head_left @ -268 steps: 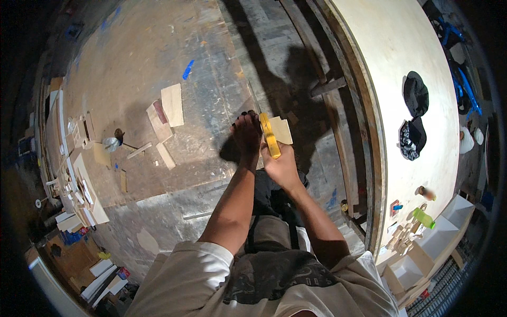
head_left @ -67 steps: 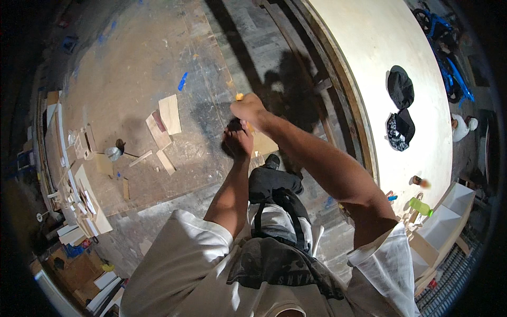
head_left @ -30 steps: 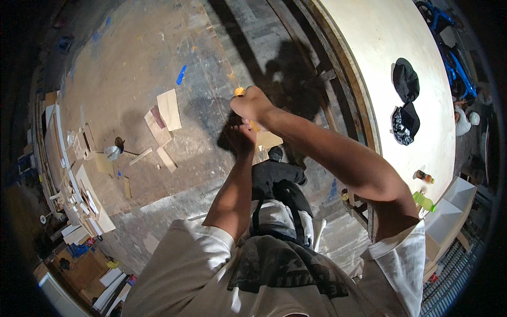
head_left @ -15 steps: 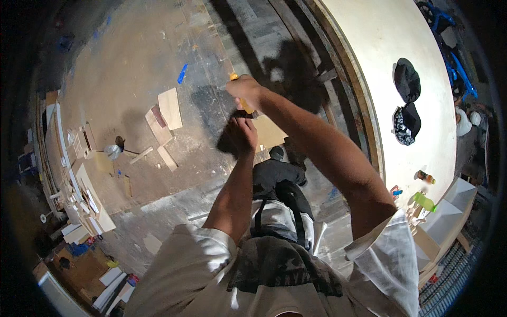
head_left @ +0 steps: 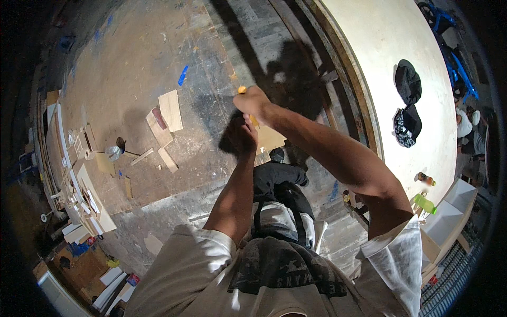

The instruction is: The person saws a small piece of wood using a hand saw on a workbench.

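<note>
My right hand (head_left: 253,103) is closed around a yellow-handled tool (head_left: 242,90); the rounded end of its handle shows above my fist. The tool's working end is hidden, so its kind does not show. Just below, my left hand (head_left: 244,138) is in shadow, close against the lower part of the handle, with its fingers bent. What it grips is hidden. Beside my left hand, under my right forearm, lies a light wooden board (head_left: 270,138), partly covered by my arm.
Left of my hands, thin wood pieces (head_left: 170,111) and a blue strip (head_left: 182,75) lie on a worn brown work surface (head_left: 142,58). Wood scraps (head_left: 84,201) crowd the far left. On the right, a pale tabletop (head_left: 364,31) holds two dark caps (head_left: 407,82) and a green bottle (head_left: 424,203).
My right fist and the tool have shifted slightly down and right, nearer my left hand. My right elbow has swung outward to the right. A left finger now shows raised beside the handle.
</note>
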A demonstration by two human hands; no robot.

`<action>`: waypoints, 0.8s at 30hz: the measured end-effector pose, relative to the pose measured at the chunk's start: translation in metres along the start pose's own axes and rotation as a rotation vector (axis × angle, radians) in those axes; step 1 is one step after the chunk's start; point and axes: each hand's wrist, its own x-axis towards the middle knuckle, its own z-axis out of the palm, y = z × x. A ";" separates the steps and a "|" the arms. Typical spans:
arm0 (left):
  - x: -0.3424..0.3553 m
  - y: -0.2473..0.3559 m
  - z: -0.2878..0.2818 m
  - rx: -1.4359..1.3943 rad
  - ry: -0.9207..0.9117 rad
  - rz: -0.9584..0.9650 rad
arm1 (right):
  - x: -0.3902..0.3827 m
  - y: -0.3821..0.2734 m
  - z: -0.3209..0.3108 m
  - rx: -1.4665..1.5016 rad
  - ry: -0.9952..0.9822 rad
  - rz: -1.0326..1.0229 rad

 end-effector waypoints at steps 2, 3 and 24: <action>0.004 0.009 -0.012 -0.077 -0.002 0.046 | -0.015 0.002 -0.001 0.004 0.050 -0.061; 0.009 0.018 -0.020 -0.166 -0.047 0.074 | -0.018 0.001 -0.007 0.008 0.063 -0.059; 0.004 0.008 -0.011 0.043 -0.125 0.000 | 0.059 -0.001 -0.020 0.116 -0.034 0.072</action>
